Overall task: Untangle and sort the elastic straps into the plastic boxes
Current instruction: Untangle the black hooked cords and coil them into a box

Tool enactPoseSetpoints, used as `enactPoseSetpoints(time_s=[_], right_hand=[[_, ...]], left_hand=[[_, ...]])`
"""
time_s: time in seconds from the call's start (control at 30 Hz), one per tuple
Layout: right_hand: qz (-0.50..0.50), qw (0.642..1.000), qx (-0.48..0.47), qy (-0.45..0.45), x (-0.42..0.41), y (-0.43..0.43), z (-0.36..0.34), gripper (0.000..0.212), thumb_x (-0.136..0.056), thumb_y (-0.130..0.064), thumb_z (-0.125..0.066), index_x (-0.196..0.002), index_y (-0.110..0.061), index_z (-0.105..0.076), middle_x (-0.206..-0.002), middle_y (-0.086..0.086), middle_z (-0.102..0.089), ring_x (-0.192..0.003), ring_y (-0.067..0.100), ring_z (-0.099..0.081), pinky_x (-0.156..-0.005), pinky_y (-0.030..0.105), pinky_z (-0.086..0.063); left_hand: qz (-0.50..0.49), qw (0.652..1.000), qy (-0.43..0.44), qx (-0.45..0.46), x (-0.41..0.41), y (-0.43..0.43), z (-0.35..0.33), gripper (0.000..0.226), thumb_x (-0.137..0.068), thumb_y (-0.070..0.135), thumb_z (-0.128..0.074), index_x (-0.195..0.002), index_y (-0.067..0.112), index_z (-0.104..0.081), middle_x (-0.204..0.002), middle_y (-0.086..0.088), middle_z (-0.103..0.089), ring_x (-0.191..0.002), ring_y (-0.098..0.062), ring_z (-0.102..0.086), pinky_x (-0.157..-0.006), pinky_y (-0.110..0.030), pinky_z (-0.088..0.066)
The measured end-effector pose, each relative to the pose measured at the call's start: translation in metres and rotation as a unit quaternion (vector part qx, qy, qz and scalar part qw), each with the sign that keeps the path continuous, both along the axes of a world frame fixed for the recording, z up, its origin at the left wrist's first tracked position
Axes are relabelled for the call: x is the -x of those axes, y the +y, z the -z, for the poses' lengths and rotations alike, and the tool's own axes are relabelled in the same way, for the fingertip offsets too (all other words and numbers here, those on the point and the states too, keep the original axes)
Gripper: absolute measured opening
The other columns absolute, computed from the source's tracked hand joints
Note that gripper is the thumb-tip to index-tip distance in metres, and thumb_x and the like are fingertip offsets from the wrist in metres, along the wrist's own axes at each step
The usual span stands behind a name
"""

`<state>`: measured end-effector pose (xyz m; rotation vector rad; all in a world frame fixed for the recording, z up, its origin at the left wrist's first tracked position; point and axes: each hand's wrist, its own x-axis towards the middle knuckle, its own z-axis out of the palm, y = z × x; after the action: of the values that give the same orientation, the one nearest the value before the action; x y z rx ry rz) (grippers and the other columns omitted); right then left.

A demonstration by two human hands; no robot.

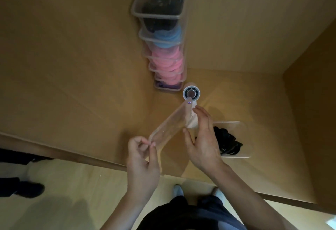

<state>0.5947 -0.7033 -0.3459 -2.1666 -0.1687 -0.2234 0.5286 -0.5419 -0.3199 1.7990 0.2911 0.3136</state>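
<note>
Bare brown tabletop (72, 66) fills the nine o'clock side. Toward seven o'clock, the left hand (141, 159) is closed in a pinch: the near rim of an empty clear plastic box (167, 128) is held between thumb and forefinger. The box appears to be held tilted above the table, its long axis running from seven o'clock to one o'clock. At twelve o'clock a row of plastic boxes (154, 15) is seen, filled with sorted straps in black, blue, pink and purple. Below it a small white handheld fan (190, 93) is seen past the box's far end. That end is spanned by the right hand (201, 139), fingers straight and spread, thumb set against the side wall. The tangled black elastic straps (227, 142) lie in a clear plastic container (243, 155) at three o'clock of the right hand, just beside it, so that hand is judged the nearer for reaching them.
</note>
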Motion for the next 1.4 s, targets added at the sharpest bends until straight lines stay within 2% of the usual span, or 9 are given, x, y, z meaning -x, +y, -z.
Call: enactPoseSetpoints(time_s=[0.13,0.27,0.43,0.63,0.87,1.1,1.23,1.33,1.4], right_hand=[[0.061,0.997,-0.055,0.002,-0.009,-0.030,-0.008,0.049,-0.096,-0.014,-0.061,-0.140,-0.011,-0.041,-0.140,0.003,-0.047,-0.125,0.003,-0.046,-0.101,0.008,-0.035],[0.137,0.986,-0.088,0.040,-0.009,-0.067,-0.014,0.031,-0.096,-0.021,-0.061,-0.125,-0.024,-0.052,-0.108,-0.017,-0.059,-0.090,-0.003,-0.060,-0.070,0.013,-0.049],[0.187,0.978,-0.087,0.042,0.006,-0.116,-0.006,0.025,-0.094,-0.007,-0.065,-0.113,-0.022,-0.058,-0.089,-0.009,-0.062,-0.079,0.004,-0.059,-0.061,0.013,-0.046],[0.212,0.971,-0.038,0.104,0.019,-0.139,0.022,0.018,-0.096,-0.021,-0.064,-0.112,-0.025,-0.059,-0.084,-0.008,-0.063,-0.074,0.005,-0.059,-0.059,0.013,-0.044],[0.209,0.975,0.001,0.077,0.005,-0.138,0.040,0.024,-0.090,-0.003,-0.064,-0.114,-0.009,-0.063,-0.101,0.003,-0.057,-0.082,0.011,-0.056,-0.071,0.005,-0.035],[0.167,0.982,0.002,0.090,-0.004,-0.137,0.045,0.038,-0.097,-0.008,-0.057,-0.134,-0.016,-0.056,-0.109,-0.002,-0.050,-0.091,0.008,-0.054,-0.083,0.018,-0.046],[0.140,0.987,0.025,0.076,-0.008,-0.141,0.048,0.039,-0.098,-0.006,-0.055,-0.135,-0.017,-0.060,-0.106,-0.002,-0.050,-0.092,-0.008,-0.051,-0.084,0.003,-0.038],[0.133,0.987,0.029,0.086,-0.011,-0.142,0.047,0.037,-0.099,-0.007,-0.053,-0.134,-0.016,-0.060,-0.110,-0.003,-0.050,-0.093,-0.012,-0.049,-0.084,0.001,-0.035],[0.129,0.987,0.019,0.096,-0.011,-0.142,0.047,0.038,-0.100,-0.007,-0.049,-0.135,-0.016,-0.058,-0.113,-0.004,-0.050,-0.092,-0.006,-0.048,-0.086,0.009,-0.039]], left_hand=[[0.018,0.989,-0.003,0.150,-0.019,-0.018,-0.010,0.019,-0.101,-0.005,-0.045,-0.098,0.012,-0.039,-0.095,-0.020,-0.074,-0.092,-0.036,-0.072,-0.086,-0.039,-0.056],[0.021,0.980,0.040,0.192,-0.038,-0.042,-0.010,0.018,-0.100,-0.006,-0.047,-0.102,0.011,-0.042,-0.084,-0.016,-0.076,-0.074,-0.028,-0.073,-0.069,-0.032,-0.057],[0.053,0.983,0.091,0.153,-0.048,-0.070,0.011,0.013,-0.095,-0.004,-0.060,-0.102,0.001,-0.050,-0.068,-0.002,-0.068,-0.061,-0.018,-0.064,-0.065,-0.035,-0.055],[0.063,0.991,0.120,-0.015,-0.046,-0.084,0.043,0.017,-0.090,0.006,-0.069,-0.091,0.021,-0.061,-0.081,0.002,-0.062,-0.073,-0.006,-0.057,-0.070,-0.025,-0.048],[0.048,0.986,0.148,-0.064,-0.063,-0.090,0.057,0.011,-0.094,0.017,-0.066,-0.097,0.027,-0.061,-0.092,0.006,-0.065,-0.080,-0.001,-0.060,-0.075,-0.031,-0.054],[0.080,0.981,0.145,-0.102,-0.063,-0.094,0.064,0.030,-0.101,0.020,-0.054,-0.130,0.028,-0.053,-0.114,0.002,-0.064,-0.096,-0.008,-0.062,-0.084,-0.023,-0.051],[0.127,0.971,0.121,-0.160,-0.060,-0.099,0.067,0.047,-0.106,0.017,-0.040,-0.151,0.029,-0.038,-0.122,0.012,-0.044,-0.102,0.007,-0.051,-0.088,-0.015,-0.040],[0.158,0.958,0.121,-0.205,-0.060,-0.100,0.068,0.049,-0.105,0.022,-0.037,-0.154,0.029,-0.032,-0.119,0.011,-0.038,-0.099,-0.008,-0.055,-0.084,-0.030,-0.049],[0.176,0.932,0.098,-0.301,-0.059,-0.099,0.067,0.055,-0.103,0.034,-0.038,-0.155,0.022,-0.027,-0.133,0.004,-0.036,-0.119,-0.018,-0.048,-0.099,-0.033,-0.044]])
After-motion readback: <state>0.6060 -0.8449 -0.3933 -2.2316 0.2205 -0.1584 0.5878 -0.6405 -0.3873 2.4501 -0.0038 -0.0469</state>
